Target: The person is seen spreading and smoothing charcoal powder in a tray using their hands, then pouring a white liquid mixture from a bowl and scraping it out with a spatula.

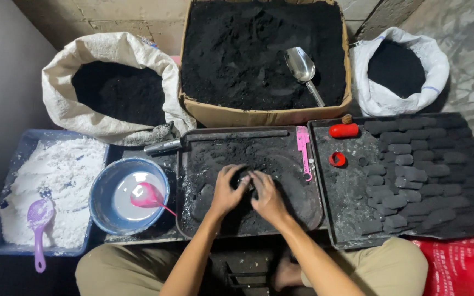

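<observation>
My left hand (227,192) and my right hand (268,198) meet over the middle of a black metal tray (303,216) smeared with dark powder. Both hands press together around a black lump (246,180) of the dark material, which shows only between the fingers. Two finished dark blocks (203,200) lie on the tray just left of my left hand. A pink plastic tool (303,148) rests on the tray's right rim.
Right tray (346,192) carries several rows of dark blocks (412,175), a red tube (344,130) and red ring (337,159). Blue bowl (101,189) with pink spoon, bin of white powder (64,181), cardboard box (264,116) with metal scoop (301,67), two sacks behind.
</observation>
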